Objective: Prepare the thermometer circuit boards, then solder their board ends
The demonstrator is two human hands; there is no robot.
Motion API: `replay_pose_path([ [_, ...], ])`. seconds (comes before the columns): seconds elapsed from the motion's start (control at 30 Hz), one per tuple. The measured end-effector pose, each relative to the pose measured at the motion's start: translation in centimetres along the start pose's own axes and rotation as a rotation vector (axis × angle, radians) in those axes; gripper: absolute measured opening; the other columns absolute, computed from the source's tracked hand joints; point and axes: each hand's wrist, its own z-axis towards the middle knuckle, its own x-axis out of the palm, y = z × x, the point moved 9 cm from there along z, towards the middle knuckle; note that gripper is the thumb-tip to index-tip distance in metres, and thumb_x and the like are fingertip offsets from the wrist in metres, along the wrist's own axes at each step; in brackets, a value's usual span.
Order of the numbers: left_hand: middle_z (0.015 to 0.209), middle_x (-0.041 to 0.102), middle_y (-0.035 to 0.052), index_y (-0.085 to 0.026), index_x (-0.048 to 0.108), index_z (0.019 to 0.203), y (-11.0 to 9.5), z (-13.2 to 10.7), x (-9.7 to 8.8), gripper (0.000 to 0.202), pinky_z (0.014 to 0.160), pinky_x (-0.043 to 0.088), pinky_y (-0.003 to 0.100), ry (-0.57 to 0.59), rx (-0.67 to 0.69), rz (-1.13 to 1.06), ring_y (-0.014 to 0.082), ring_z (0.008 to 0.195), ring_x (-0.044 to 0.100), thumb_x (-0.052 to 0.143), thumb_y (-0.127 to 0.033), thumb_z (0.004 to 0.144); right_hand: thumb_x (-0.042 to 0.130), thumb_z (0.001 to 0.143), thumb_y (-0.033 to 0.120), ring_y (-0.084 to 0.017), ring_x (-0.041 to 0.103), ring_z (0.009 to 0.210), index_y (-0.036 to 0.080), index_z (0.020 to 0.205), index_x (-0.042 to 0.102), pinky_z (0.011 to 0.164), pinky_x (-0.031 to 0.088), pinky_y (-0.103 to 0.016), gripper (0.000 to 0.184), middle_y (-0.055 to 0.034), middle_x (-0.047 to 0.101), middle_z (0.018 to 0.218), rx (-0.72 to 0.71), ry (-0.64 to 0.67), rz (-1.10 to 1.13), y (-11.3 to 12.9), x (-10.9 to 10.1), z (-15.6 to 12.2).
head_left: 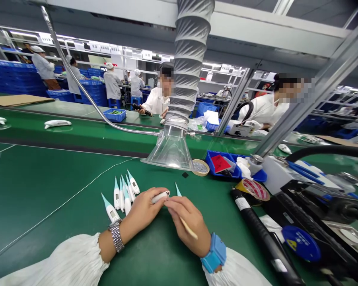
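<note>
Head view, workshop floor: long green desk [47, 198] runs crosswise, with a second green desk beyond it, where a co-worker in a white gown [155, 105] sits holding a dark tool. Blue crates [14, 77] are stacked farther back. Grey ducting [188, 51] drops to a clear funnel hood [170, 151] just above the near desk. Right of it: blue tray [222, 165], striped tape roll [253, 189], small round dish of grey granules [201, 167].

Six white digital thermometers with teal tips [122, 194] lie fanned on the desk, just beside the left hand [140, 210]. Grip narrow: left fingers close round a seventh white thermometer [160, 197], held above the desk between both hands. Right hand [187, 224], grip also narrow, pinches a thin wooden stick [188, 228], its far end angled down toward the desk. Metal watch [116, 234] on left wrist; blue strap [215, 252] on right.
</note>
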Motion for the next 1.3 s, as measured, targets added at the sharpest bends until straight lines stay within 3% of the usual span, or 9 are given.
replay_pose_path([
  [0.13,0.109,0.064,0.0017,-0.021,0.062,0.104,0.0,-0.1,0.2,0.028,0.093,0.041,0.029,0.028,-0.033,-0.043,0.0187,0.103,0.056,0.050,-0.037,0.085,0.039,0.092,0.024,-0.012,0.057,0.064,0.020,0.101,0.055,0.060,0.047,-0.023,0.018,-0.0011,0.059,0.073,0.363,-0.220,0.136,-3.7,-2.0,-0.8],
  [0.2,0.105,0.064,0.0007,-0.022,0.061,0.103,-0.5,-0.3,0.7,0.027,0.088,0.043,0.027,0.084,-0.026,-0.058,0.0174,0.097,0.058,0.049,-0.038,0.085,0.037,0.093,0.032,-0.010,0.049,0.050,0.019,0.096,0.055,0.051,0.041,-0.022,0.023,0.0038,0.049,0.058,0.532,-0.218,0.153,-5.3,-1.8,-1.4],
  [0.27,0.092,0.064,0.0000,-0.022,0.059,0.102,-1.0,-0.7,1.2,0.027,0.074,0.044,0.025,0.135,-0.014,-0.046,0.0157,0.082,0.058,0.048,-0.040,0.086,0.037,0.092,0.038,-0.010,0.043,0.047,0.019,0.092,0.057,0.049,0.036,-0.022,0.028,0.0054,0.043,0.053,0.600,-0.138,0.152,-5.9,-1.0,-1.5],
  [0.33,0.075,0.059,-0.0017,-0.020,0.057,0.100,-1.4,-1.0,1.5,0.027,0.061,0.040,0.022,0.166,-0.010,-0.027,0.0137,0.066,0.053,0.047,-0.041,0.086,0.039,0.091,0.041,-0.010,0.043,0.051,0.018,0.086,0.059,0.052,0.034,-0.022,0.031,0.0042,0.044,0.056,0.620,-0.067,0.163,-6.0,-0.2,-1.5],
  [0.4,0.068,0.054,-0.0031,-0.019,0.055,0.097,-1.7,-1.1,1.7,0.026,0.057,0.037,0.022,0.185,-0.001,-0.024,0.0127,0.061,0.048,0.046,-0.041,0.087,0.042,0.088,0.044,-0.010,0.041,0.052,0.017,0.080,0.059,0.051,0.032,-0.022,0.032,0.0038,0.045,0.056,0.647,-0.023,0.178,-6.1,0.3,-1.5],
  [0.57,0.075,0.058,-0.0021,-0.020,0.056,0.094,-2.1,-1.2,1.7,0.022,0.062,0.039,0.022,0.204,0.036,0.014,0.0133,0.067,0.051,0.045,-0.038,0.088,0.049,0.082,0.046,-0.009,0.032,0.048,0.017,0.075,0.056,0.047,0.026,-0.022,0.030,0.0063,0.035,0.051,0.720,0.031,0.233,-6.6,1.2,-1.8],
  [0.77,0.107,0.063,-0.0005,-0.026,0.059,0.111,-2.8,-1.3,1.8,0.026,0.085,0.043,0.024,0.185,0.122,0.019,0.0160,0.096,0.057,0.047,-0.033,0.089,0.047,0.083,0.044,-0.010,0.039,0.054,0.017,0.073,0.052,0.054,0.032,-0.022,0.029,0.0035,0.045,0.058,0.700,0.039,0.275,-6.6,1.5,-1.9],
  [1.13,0.103,0.066,-0.0043,-0.032,0.061,0.110,-2.7,-1.4,1.5,0.024,0.080,0.045,0.025,0.132,0.114,0.181,0.0159,0.091,0.061,0.048,-0.037,0.089,0.045,0.082,0.043,-0.012,0.042,0.056,0.018,0.071,0.050,0.056,0.034,-0.023,0.028,0.0022,0.048,0.059,0.702,0.022,0.275,-6.3,1.6,-1.8],
  [1.3,0.093,0.061,0.0017,-0.024,0.058,0.108,-3.7,-1.7,1.7,0.026,0.073,0.045,0.027,0.130,0.198,0.297,0.0173,0.083,0.058,0.040,-0.033,0.092,0.045,0.082,0.044,-0.012,0.042,0.057,0.018,0.072,0.050,0.056,0.035,-0.024,0.028,0.0019,0.049,0.060,0.688,0.033,0.285,-6.4,1.8,-1.7],
])
